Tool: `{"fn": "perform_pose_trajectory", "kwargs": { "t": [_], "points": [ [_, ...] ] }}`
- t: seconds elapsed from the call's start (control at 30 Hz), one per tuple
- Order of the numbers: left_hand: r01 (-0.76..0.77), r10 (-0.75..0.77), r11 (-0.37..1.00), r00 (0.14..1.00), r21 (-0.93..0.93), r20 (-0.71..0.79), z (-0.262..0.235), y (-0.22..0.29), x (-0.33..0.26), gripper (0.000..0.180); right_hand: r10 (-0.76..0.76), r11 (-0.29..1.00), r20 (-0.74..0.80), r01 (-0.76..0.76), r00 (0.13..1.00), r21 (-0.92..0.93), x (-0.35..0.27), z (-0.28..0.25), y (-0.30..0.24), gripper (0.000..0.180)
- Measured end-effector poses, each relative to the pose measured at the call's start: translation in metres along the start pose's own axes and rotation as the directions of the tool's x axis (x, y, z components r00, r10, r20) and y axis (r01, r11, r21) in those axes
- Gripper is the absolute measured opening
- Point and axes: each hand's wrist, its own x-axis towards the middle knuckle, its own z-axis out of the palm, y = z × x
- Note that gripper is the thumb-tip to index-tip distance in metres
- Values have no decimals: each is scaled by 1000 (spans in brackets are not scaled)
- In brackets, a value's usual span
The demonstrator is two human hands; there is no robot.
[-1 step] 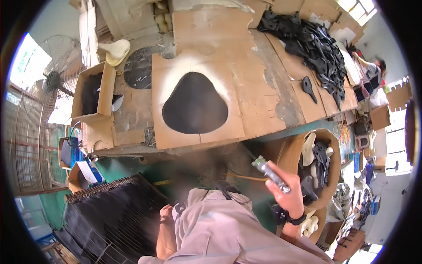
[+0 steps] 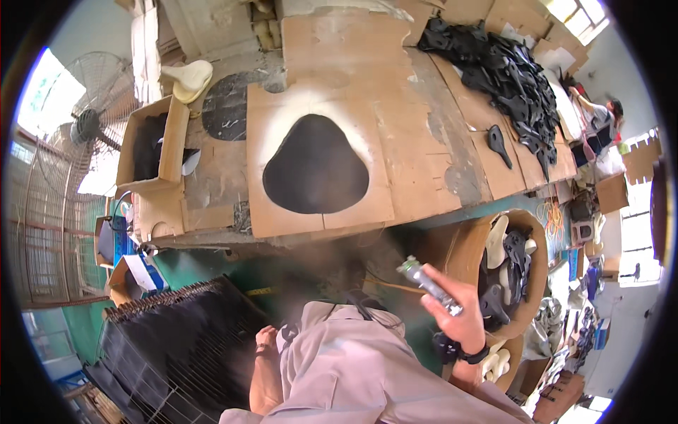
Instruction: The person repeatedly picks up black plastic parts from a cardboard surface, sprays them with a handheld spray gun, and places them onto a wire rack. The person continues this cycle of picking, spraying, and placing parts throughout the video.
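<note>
My right hand point(image 2: 458, 314) is wrapped round a silver spray gun point(image 2: 432, 288) with a green front end, held off the table's near edge. A pale mist hangs in front of the gun and above my lap. On a cardboard sheet point(image 2: 282, 222) lies a flat black piece point(image 2: 314, 166) shaped like a rounded triangle, with whitish overspray around its upper edges. The gun is apart from it, to the lower right. My left hand point(image 2: 266, 337) hangs beside my left hip, fingers curled in, with nothing visible in them.
Black bicycle saddle parts point(image 2: 505, 88) are heaped at the table's far right; a single one point(image 2: 498, 146) lies nearer. A carton point(image 2: 176, 152) stands at left near pale saddle shapes point(image 2: 189, 78). Below are a rack of black sheets point(image 2: 183, 339) and a saddle-filled carton point(image 2: 530, 307). A fan point(image 2: 86, 126) stands left.
My right hand and the spray gun have shifted slightly left, and the gun's front end sits a little lower. The whole view has moved slightly. My left hand stays by my hip.
</note>
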Motion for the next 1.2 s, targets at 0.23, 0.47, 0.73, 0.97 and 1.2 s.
{"fn": "perform_pose_trajectory", "kwargs": {
  "t": [0.23,0.47,0.73,0.97,1.2],
  "points": [
    [68,-65,997,992,-28,110,23,62,4,43,-190,972,-31,192,981,134,21,41,-9,49],
    [39,-39,999,995,0,89,37,81,-3,45,-222,972,-254,233,941,11,34,38,1,47],
    [-72,57,962,996,263,64,19,50,-1,41,-32,999,-208,25,978,-39,-3,8,13,50],
    [-178,150,936,982,302,114,21,58,0,29,-64,997,-199,55,978,-54,-19,5,-1,52],
    [72,-58,996,966,-46,253,25,84,31,46,-97,995,-171,92,981,-34,-14,5,-18,55]
  ]
}}
